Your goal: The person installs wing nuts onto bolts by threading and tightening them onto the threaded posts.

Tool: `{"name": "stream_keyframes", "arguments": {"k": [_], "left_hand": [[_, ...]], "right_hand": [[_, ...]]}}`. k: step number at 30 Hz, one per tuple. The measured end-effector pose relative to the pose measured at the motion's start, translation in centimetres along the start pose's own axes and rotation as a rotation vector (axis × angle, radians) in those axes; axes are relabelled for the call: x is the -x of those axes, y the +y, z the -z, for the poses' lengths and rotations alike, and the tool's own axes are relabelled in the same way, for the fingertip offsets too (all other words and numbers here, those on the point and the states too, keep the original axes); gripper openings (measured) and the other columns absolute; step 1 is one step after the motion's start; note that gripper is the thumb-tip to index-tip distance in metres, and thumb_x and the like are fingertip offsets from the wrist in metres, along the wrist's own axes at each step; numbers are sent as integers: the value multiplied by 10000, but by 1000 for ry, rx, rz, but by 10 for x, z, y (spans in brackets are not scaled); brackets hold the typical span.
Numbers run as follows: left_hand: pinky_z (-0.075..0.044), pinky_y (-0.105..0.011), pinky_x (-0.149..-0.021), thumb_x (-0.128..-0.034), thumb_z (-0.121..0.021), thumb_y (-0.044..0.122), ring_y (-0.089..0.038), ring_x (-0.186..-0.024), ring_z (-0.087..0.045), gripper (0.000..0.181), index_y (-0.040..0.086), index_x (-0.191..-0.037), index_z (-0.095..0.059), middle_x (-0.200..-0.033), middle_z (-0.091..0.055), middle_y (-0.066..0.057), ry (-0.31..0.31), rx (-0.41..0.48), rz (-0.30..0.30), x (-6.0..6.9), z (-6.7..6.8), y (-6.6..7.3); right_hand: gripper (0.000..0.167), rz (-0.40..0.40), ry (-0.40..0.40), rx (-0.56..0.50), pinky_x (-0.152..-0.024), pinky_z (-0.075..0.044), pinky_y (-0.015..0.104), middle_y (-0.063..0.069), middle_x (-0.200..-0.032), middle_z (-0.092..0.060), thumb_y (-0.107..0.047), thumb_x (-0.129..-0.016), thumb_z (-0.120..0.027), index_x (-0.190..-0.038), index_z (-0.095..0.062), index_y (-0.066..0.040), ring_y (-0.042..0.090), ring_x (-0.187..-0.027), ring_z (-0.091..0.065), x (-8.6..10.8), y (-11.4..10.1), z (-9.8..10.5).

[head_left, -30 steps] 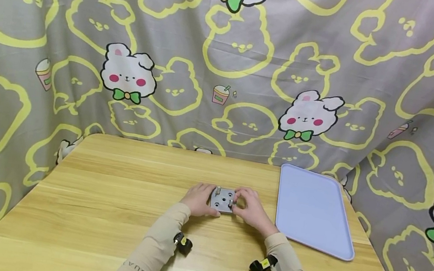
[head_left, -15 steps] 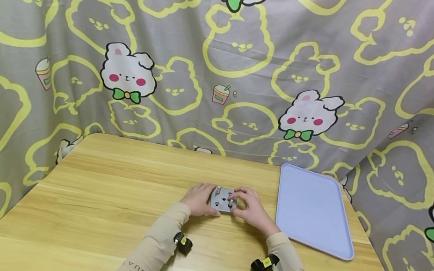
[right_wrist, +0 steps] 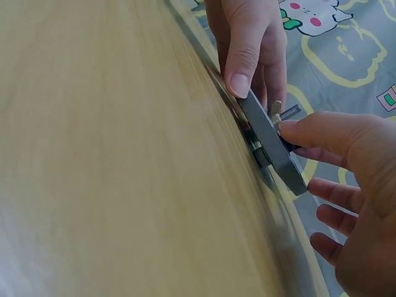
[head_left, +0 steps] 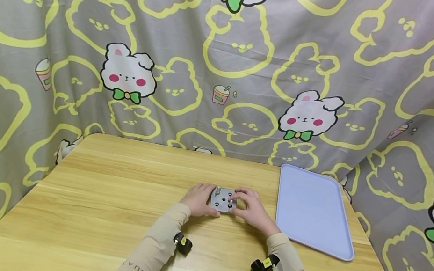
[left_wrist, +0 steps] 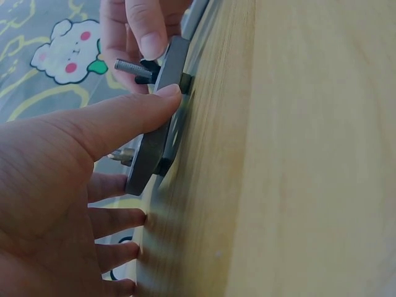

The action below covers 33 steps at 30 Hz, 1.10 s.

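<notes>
A small grey square metal plate (head_left: pixel 223 205) with several holes lies near the middle of the table. My left hand (head_left: pixel 197 199) grips its left side, the thumb on the near edge. Out of the plate's right part stands a threaded bolt (left_wrist: pixel 128 68) with a black nut (left_wrist: pixel 148 73) at its base. My right hand (head_left: pixel 249 211) has thumb and forefinger at this nut, seemingly pinching it; its other fingers are spread beside the plate. A brass-coloured wing-shaped piece (head_left: pixel 218 190) stands at the plate's far left corner. Dark feet (right_wrist: pixel 262 157) show under the plate.
A pale blue tray (head_left: pixel 315 212) lies at the right of the wooden table (head_left: pixel 114 195). A patterned grey curtain (head_left: pixel 180 44) hangs behind and around the table. Each wrist wears a small black camera (head_left: pixel 184 245).
My right forefinger has shifted slightly and lifted over the bolt, which shows more plainly. Since half a second ago almost nothing has moved; the left hand and plate have stayed put.
</notes>
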<state>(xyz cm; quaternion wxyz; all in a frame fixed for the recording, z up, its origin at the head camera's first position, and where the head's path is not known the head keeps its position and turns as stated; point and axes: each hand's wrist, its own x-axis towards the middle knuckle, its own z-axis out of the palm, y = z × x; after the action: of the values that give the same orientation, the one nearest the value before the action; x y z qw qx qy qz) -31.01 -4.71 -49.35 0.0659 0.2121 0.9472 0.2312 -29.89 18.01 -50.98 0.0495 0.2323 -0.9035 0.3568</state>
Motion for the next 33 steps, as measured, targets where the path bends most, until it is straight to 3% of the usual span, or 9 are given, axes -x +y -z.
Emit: {"name": "stream_keyframes", "arguments": {"k": [18,26,30,33], "left_hand": [[-238,-544,-1202,-763,-782,482,-412,-1432,-318,917,83,-1480,-374,-1518,-421,-140,-2,15,16,3,4,0],[-232,-541,-1205,-773,-759,503,-387,-1444,-309,940,86,-1505,-342,-1541,-392,-132,-27,-21,13,-2,2,-1],[-225,-526,-1212,-764,-769,498,-374,-1451,-306,1000,74,-1528,-283,-1561,-359,-141,-49,0,-30,-5,5,-4],[-214,-514,-1219,-767,-774,477,-369,-1460,-290,1035,57,-1540,-230,-1577,-314,-166,-60,36,-67,-6,19,-10]], "right_hand": [[269,-42,-12,8,-1077,-336,639,142,-1368,-533,-238,-826,-770,-1081,-699,-188,401,-1315,-380,-3,-4,-1],[279,-35,-13,22,-1072,-346,637,136,-1357,-540,-233,-829,-764,-1093,-697,-175,397,-1305,-394,-2,-6,2],[342,0,-34,-7,-1066,-335,664,192,-1367,-528,-230,-832,-758,-1150,-682,-131,425,-1290,-416,-1,-7,13],[458,2,-42,-39,-1073,-331,678,236,-1409,-490,-227,-860,-728,-1276,-608,-80,445,-1310,-418,-2,-6,31]]}}
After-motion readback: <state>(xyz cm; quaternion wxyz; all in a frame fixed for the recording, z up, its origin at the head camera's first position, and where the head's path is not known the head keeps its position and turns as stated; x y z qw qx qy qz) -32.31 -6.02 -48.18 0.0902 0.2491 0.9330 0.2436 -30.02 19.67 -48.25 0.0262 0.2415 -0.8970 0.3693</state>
